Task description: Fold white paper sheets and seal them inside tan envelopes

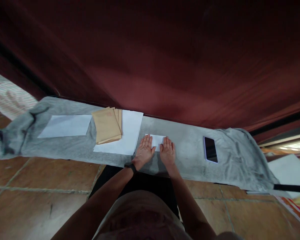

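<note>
A small white piece of paper (157, 141), perhaps folded, lies flat on the grey cloth (187, 150) in front of me. My left hand (145, 151) rests flat over its left edge, fingers stretched out and pointing away. Over the right edge lies my right hand (167, 151), also flat with straight fingers. The paper's middle shows between the two hands; its sides are hidden beneath them. Just left of my left hand is a stack of larger white sheets (130, 133), partly covered by several brown paper envelopes (106, 125).
Another white sheet (67, 126) lies farther left on the cloth. A phone (210, 149) with a dark screen sits to the right. Behind the narrow cloth-covered surface hangs a dark red fabric (152, 73). Tiled floor (45, 180) shows below the front edge.
</note>
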A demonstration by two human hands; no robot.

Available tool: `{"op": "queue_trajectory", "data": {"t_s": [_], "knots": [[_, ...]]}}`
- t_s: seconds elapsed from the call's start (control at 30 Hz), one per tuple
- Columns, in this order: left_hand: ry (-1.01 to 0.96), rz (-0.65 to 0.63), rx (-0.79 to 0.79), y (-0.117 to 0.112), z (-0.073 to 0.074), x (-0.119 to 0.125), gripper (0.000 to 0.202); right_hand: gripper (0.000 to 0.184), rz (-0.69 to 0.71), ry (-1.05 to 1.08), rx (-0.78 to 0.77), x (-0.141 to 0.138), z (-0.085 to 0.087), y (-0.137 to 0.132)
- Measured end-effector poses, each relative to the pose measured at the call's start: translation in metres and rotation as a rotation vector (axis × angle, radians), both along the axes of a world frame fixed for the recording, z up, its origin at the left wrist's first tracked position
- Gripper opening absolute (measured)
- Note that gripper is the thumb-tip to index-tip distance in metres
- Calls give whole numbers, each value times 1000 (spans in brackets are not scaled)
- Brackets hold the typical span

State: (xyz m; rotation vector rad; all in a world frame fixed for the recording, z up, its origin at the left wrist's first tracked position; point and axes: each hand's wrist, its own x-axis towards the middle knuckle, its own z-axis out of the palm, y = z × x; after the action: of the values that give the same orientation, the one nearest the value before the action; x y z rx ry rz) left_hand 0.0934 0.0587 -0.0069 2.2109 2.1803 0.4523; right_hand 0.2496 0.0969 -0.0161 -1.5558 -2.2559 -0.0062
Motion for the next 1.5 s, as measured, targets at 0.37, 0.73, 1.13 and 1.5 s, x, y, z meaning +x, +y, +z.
{"op": "queue_trajectory", "data": {"t_s": [0.37,0.73,1.13,1.5], "knots": [[-71,94,44,-7,-5,-9,65,54,-59,17,6,26,-4,-6],[-60,-101,42,-39,-13,27,64,52,235,67,-108,-13,10,-42],[9,15,36,-61,-6,13,63,55,141,-37,2,24,1,-51],[-8,-23,58,-56,1,12,59,54,44,15,5,30,0,-56]]}}
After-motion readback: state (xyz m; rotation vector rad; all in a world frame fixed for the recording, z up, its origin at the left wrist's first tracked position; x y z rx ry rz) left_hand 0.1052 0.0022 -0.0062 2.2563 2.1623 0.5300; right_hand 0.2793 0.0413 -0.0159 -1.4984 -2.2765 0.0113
